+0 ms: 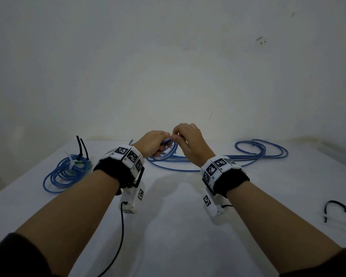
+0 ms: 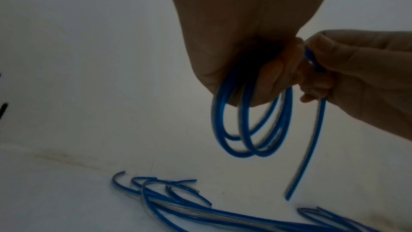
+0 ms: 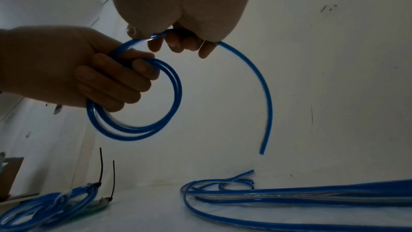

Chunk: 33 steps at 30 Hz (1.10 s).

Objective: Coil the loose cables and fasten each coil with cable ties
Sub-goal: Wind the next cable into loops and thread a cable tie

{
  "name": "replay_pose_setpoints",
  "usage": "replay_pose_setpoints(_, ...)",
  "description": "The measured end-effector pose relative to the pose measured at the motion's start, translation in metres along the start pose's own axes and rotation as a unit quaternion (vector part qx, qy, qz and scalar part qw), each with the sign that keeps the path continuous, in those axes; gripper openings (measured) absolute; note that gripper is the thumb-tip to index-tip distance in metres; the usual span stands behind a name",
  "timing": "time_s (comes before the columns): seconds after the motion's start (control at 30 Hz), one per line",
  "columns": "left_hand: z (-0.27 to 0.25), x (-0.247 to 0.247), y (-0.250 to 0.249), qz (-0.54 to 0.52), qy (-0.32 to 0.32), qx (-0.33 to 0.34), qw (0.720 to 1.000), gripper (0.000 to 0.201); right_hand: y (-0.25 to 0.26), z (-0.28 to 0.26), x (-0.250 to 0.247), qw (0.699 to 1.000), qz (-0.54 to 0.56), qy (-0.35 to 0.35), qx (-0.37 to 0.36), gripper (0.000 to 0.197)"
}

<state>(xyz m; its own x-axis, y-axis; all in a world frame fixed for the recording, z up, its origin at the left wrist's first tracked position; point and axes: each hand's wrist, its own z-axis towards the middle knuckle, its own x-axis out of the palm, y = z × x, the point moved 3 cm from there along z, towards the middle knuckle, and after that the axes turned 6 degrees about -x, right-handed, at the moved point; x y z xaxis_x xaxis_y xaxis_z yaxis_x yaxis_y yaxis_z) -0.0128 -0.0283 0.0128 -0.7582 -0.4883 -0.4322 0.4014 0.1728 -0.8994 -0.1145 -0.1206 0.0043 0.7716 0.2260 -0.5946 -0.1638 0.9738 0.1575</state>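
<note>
My left hand (image 1: 158,146) grips a small coil of blue cable (image 3: 133,134) of a few loops, held above the white table (image 1: 178,226). My right hand (image 1: 181,136) sits right beside it and pinches the same cable just past the coil. From the right fingers (image 3: 174,43) the cable's free tail (image 3: 268,94) curves down and ends in the air. The left wrist view shows the coil (image 2: 263,153) hanging under my left palm and the tail (image 2: 312,144) dropping from the right hand (image 2: 368,77).
More loose blue cables (image 1: 208,158) lie stretched across the far table, looping at the right (image 1: 262,150). A tied blue coil (image 1: 68,170) with upright black ties (image 1: 81,146) lies far left. Black cable ties (image 1: 336,206) lie at the right edge. A wall stands behind.
</note>
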Motion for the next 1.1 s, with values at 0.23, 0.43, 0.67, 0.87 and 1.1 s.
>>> replay_pose_setpoints(0.23,-0.008,0.001,-0.010,-0.168,0.060,-0.032,0.983,0.046,-0.007,0.002,-0.002,0.993,0.090,-0.030,0.065,0.024)
replay_pose_setpoints(0.43,-0.007,-0.012,-0.010,-0.273,0.065,-0.023,0.959,0.038,-0.043,-0.014,0.000,0.992,-0.091,-0.009,0.086,0.040)
replay_pose_setpoints(0.67,-0.007,-0.009,-0.011,-0.340,0.078,0.000,0.937,0.034,-0.041,-0.019,-0.005,0.969,0.054,-0.009,0.242,0.018)
replay_pose_setpoints(0.87,-0.005,-0.009,-0.011,-0.414,0.072,0.022,0.907,0.033,-0.023,-0.021,0.000,0.961,0.197,0.015,0.194,0.026)
replay_pose_setpoints(1.1,-0.006,-0.014,-0.013,-0.405,0.042,0.043,0.912,0.033,-0.022,-0.022,0.002,0.987,0.105,0.031,0.120,0.023)
